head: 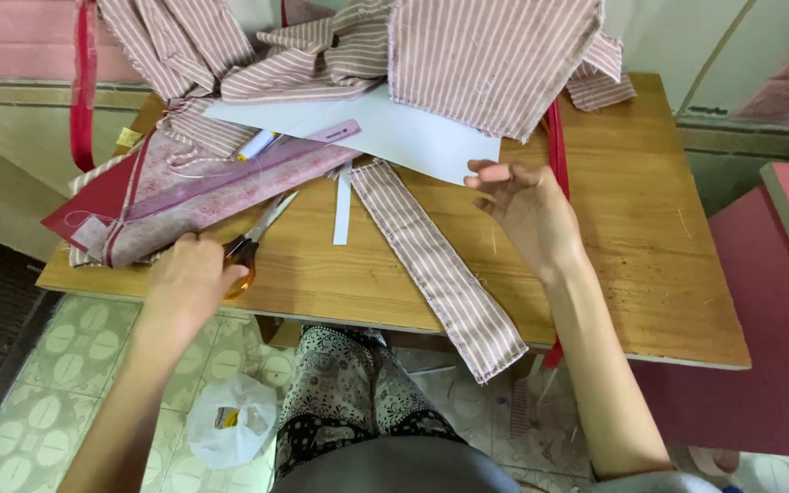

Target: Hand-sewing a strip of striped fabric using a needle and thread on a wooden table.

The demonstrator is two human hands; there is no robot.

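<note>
Left hand (189, 278) down on the scissors (250, 242) at the table's (632, 274) near edge, fingers curled over the orange handles; blades pointing up toward the ruler (239, 173) and pink cloth (203, 196). Right hand (522, 205) open, fingers spread, empty, hovering just beside the corner of the white paper (394, 132). Striped strip (440, 265) lying diagonally between both hands, its lower end hanging over the table's edge. Striped fabric (486, 55) heaped at the far side. Plastic bag (230, 420) on the floor below.
</note>
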